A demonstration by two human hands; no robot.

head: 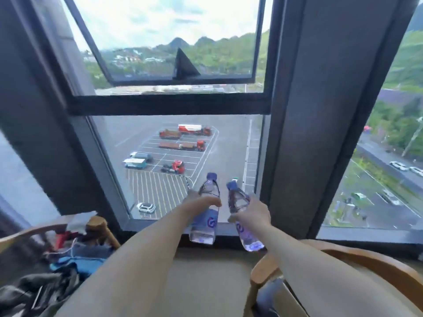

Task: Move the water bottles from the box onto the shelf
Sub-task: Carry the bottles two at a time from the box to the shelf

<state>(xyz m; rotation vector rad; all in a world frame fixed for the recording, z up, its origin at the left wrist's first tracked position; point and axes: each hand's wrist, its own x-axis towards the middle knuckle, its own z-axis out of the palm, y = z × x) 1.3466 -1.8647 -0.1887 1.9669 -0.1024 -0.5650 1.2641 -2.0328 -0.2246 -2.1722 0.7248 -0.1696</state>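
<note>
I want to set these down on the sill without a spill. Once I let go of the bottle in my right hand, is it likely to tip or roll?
The right bottle is tall and narrow, and the right hand holds it tilted, so it would probably topple if released like that. Being round, it could then roll. It looks full and capped, so likely fairly heavy and stiff.

High-rise room, likely residential or hotel: tall dark-framed window (169,104) overlooking a parking lot (174,154) with trucks far below, green hills beyond. Wooden armchairs (357,268) and heaped clothing (68,264) stand beside the window.
</note>
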